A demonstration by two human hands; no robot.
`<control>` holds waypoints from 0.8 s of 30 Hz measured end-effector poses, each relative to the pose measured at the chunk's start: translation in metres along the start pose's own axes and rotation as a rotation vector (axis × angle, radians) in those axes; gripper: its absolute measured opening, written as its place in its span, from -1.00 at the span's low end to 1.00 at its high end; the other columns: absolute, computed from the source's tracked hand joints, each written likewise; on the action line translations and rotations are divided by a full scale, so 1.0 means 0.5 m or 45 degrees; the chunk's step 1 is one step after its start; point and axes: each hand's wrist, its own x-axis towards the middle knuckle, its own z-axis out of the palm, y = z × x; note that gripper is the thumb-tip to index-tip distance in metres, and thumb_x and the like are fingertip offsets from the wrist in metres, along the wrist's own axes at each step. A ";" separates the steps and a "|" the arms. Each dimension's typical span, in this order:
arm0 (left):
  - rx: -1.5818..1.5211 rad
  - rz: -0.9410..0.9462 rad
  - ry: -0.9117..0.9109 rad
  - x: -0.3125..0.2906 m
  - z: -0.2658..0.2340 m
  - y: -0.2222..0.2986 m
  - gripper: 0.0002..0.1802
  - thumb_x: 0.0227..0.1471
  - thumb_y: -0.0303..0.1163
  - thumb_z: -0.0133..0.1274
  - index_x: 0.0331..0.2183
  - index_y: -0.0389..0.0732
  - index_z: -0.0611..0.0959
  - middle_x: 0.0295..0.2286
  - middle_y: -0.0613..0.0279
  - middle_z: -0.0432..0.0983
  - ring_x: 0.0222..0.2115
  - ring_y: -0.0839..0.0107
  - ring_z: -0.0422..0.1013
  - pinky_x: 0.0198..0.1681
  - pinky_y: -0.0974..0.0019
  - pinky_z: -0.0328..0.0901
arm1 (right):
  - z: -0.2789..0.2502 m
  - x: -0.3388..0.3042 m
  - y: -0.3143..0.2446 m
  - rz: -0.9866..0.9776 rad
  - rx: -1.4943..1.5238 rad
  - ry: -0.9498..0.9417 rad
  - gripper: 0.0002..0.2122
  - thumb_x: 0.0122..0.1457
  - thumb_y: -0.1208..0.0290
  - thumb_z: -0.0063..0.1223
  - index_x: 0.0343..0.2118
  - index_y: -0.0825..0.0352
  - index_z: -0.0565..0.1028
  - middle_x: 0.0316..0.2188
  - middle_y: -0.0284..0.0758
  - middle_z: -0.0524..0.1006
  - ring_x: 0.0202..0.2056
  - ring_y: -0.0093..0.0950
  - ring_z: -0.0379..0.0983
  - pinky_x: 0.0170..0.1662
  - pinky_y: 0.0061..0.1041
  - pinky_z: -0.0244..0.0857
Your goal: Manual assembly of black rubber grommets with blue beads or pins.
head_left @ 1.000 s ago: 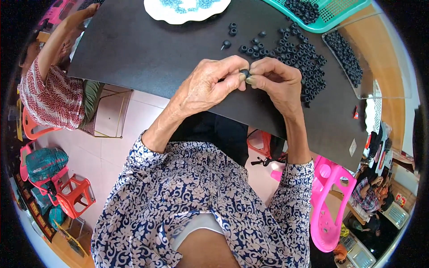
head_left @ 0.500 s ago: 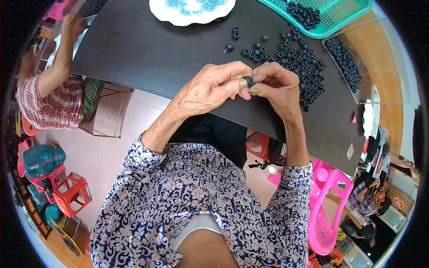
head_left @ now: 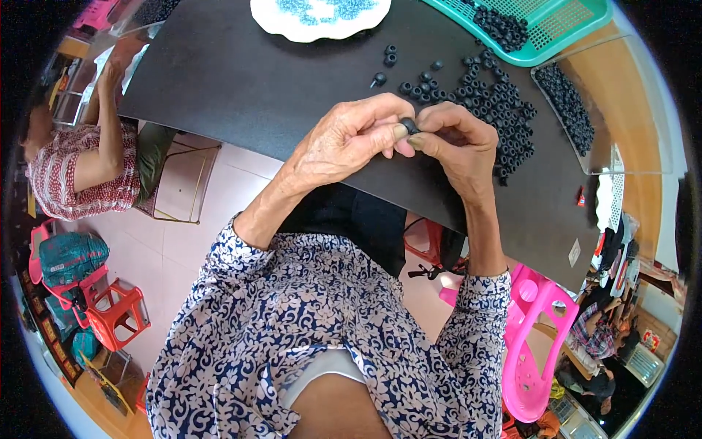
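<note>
Close over the dark table's near edge, my left hand (head_left: 358, 140) pinches a small round black part (head_left: 409, 126) between thumb and fingers. The thumb and fingertips of my right hand (head_left: 457, 139) close on the same part from the other side. Fingertips cover most of it, so its full shape is hidden. Just beyond my hands, a loose pile of small black ring-like parts (head_left: 504, 110) with holes spreads to the right. A single black part with a thin pale tip (head_left: 379, 79) lies apart, near two more black parts (head_left: 390, 54).
A scalloped white plate (head_left: 322, 34) with small blue pieces lies at the far edge. A green basket (head_left: 570, 36) and a clear tray (head_left: 567, 110), both holding black parts, stand at the right. A pink chair (head_left: 530, 351) is below right. Another person (head_left: 88, 168) sits left.
My fingers have shifted slightly on the black part, which shows a little more between them. The person at the left has moved an arm down. The view has shifted a little.
</note>
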 end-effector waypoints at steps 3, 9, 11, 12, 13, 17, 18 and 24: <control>0.016 0.012 0.013 0.005 0.003 -0.002 -0.73 0.16 -0.37 -0.08 -0.16 -0.33 0.51 -0.46 0.20 0.57 -0.47 0.56 0.40 -0.36 0.45 0.33 | -0.002 -0.001 0.002 0.013 0.007 0.033 -0.83 -0.09 0.74 0.23 -0.42 0.43 0.51 -0.41 -0.33 0.50 -0.34 -0.57 0.42 -0.26 -0.63 0.29; 0.113 0.035 0.035 0.010 0.009 -0.001 -0.76 0.15 -0.39 -0.09 -0.17 -0.31 0.51 -0.49 0.20 0.56 -0.49 0.56 0.41 -0.38 0.45 0.33 | -0.002 0.000 0.004 -0.036 0.040 0.037 -0.84 -0.08 0.74 0.23 -0.42 0.43 0.50 -0.40 -0.31 0.50 -0.33 -0.56 0.42 -0.25 -0.63 0.30; 0.160 0.041 0.034 0.012 0.012 0.000 -0.77 0.15 -0.40 -0.09 -0.18 -0.30 0.51 -0.49 0.20 0.56 -0.49 0.56 0.41 -0.39 0.45 0.32 | -0.006 0.001 0.005 -0.059 0.033 0.029 -0.84 -0.08 0.74 0.23 -0.42 0.43 0.50 -0.39 -0.31 0.50 -0.33 -0.56 0.42 -0.25 -0.62 0.30; 0.176 0.051 0.039 0.011 0.013 0.000 -0.77 0.15 -0.41 -0.10 -0.19 -0.29 0.51 -0.50 0.20 0.56 -0.50 0.55 0.41 -0.40 0.45 0.32 | -0.009 0.000 0.010 -0.059 0.052 0.005 -0.84 -0.08 0.74 0.23 -0.42 0.43 0.50 -0.40 -0.31 0.50 -0.33 -0.56 0.43 -0.25 -0.62 0.31; 0.195 0.061 0.044 0.009 0.011 0.000 -0.78 0.15 -0.41 -0.11 -0.19 -0.29 0.51 -0.50 0.20 0.56 -0.50 0.55 0.41 -0.40 0.45 0.32 | -0.009 0.000 0.015 -0.060 0.073 -0.018 -0.84 -0.08 0.74 0.22 -0.42 0.43 0.50 -0.40 -0.31 0.50 -0.32 -0.56 0.43 -0.25 -0.61 0.31; 0.154 0.032 -0.019 0.005 0.000 -0.001 -0.74 0.19 -0.32 -0.03 -0.17 -0.30 0.52 -0.44 0.25 0.55 -0.44 0.56 0.45 -0.34 0.49 0.35 | -0.004 0.003 0.013 -0.092 0.096 -0.068 -0.84 -0.07 0.76 0.21 -0.42 0.43 0.50 -0.41 -0.32 0.49 -0.32 -0.55 0.43 -0.25 -0.61 0.32; 0.122 0.011 -0.042 0.005 -0.002 0.002 -0.74 0.19 -0.33 -0.03 -0.16 -0.31 0.52 -0.44 0.24 0.55 -0.43 0.56 0.44 -0.33 0.49 0.35 | 0.002 0.005 0.009 -0.069 0.161 -0.059 -0.86 -0.07 0.72 0.23 -0.43 0.44 0.50 -0.42 -0.33 0.51 -0.35 -0.57 0.45 -0.28 -0.63 0.33; -0.223 -0.088 -0.121 0.005 -0.010 -0.004 -0.72 0.18 -0.32 -0.02 -0.16 -0.32 0.54 -0.42 0.24 0.54 -0.41 0.55 0.44 -0.31 0.48 0.35 | 0.000 0.002 0.008 0.028 0.145 -0.059 -0.75 -0.09 0.72 0.24 -0.29 0.45 0.54 -0.44 -0.38 0.49 -0.39 -0.62 0.43 -0.31 -0.66 0.34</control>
